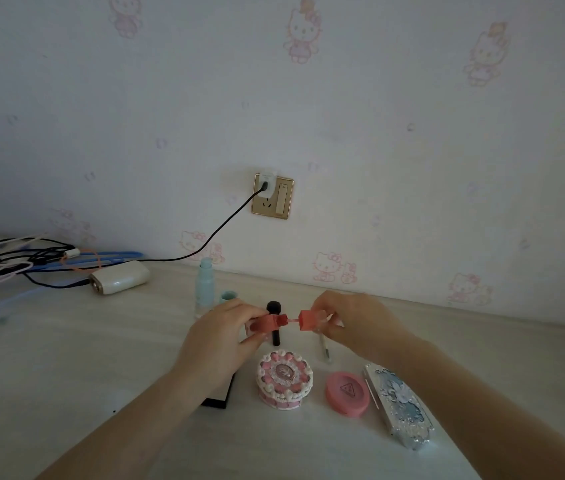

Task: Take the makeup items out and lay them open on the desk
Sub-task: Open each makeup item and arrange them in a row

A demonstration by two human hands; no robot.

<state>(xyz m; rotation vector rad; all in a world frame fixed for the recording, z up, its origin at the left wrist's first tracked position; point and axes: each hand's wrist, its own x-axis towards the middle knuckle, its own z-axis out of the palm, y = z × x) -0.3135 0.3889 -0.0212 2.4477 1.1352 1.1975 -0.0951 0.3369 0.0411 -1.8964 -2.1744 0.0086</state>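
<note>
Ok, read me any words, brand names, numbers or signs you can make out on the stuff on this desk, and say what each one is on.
No words can be read in this view.
Pink compact: a triangle emblem on the lid; the marks inside it are too small to read.
Cake-shaped box: script along the side band and a round emblem on top, both too blurred to read.
Red lip gloss, held by the left hand and right hand: no lettering shows.

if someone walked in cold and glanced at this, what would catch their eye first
Probably the two hands at the centre: the left hand holds a coral lip gloss tube and the right hand its matching cap, drawn apart above the desk. Just below sits a cake-shaped pink compact, with a round pink compact to its right.
</note>
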